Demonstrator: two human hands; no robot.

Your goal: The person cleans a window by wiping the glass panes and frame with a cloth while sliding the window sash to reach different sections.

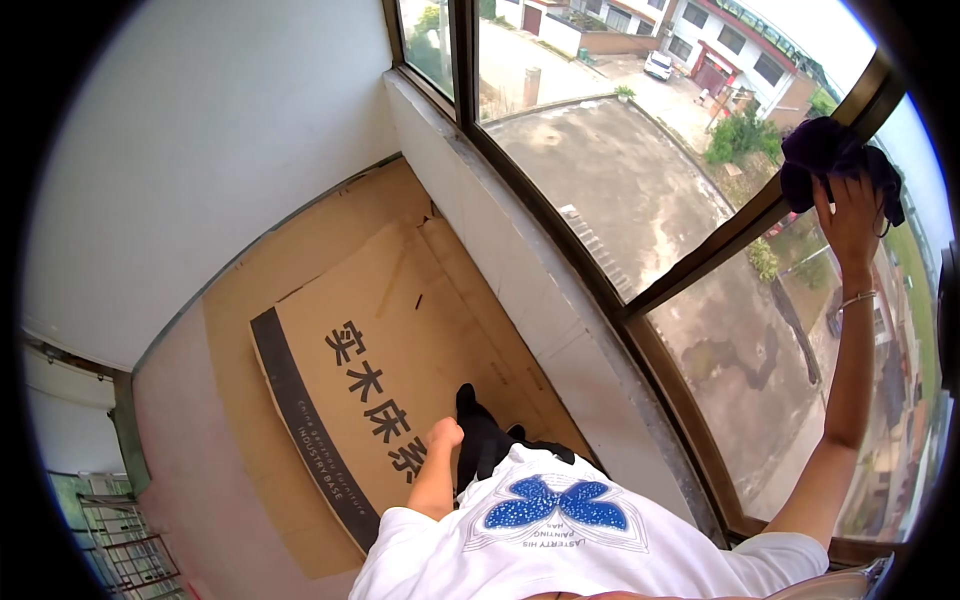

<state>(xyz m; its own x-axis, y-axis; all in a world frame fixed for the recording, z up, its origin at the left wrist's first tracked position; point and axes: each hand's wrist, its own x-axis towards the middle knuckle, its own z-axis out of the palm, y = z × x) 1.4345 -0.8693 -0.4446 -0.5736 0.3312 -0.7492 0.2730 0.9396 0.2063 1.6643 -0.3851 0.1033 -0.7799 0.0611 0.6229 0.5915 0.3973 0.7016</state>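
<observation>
My right hand (pixel 853 218) is raised at the upper right, its fingers on a dark purple cloth (pixel 825 158). The cloth is bunched up and lies against the brown window frame bar (pixel 770 200), with part of it hanging over to the right. Low beside my dark trousers, my left hand (pixel 445 433) is closed in a loose fist, and nothing shows in it. Glass panes (pixel 735 350) of the window stretch below and beside my right arm.
A white window ledge (pixel 520 275) runs along the wall under the window. Flattened cardboard (pixel 330 300) with printed lettering covers the floor around my feet. A plain white wall (pixel 220 150) stands at the left. Outside lie a concrete yard, buildings and a parked white car (pixel 658 66).
</observation>
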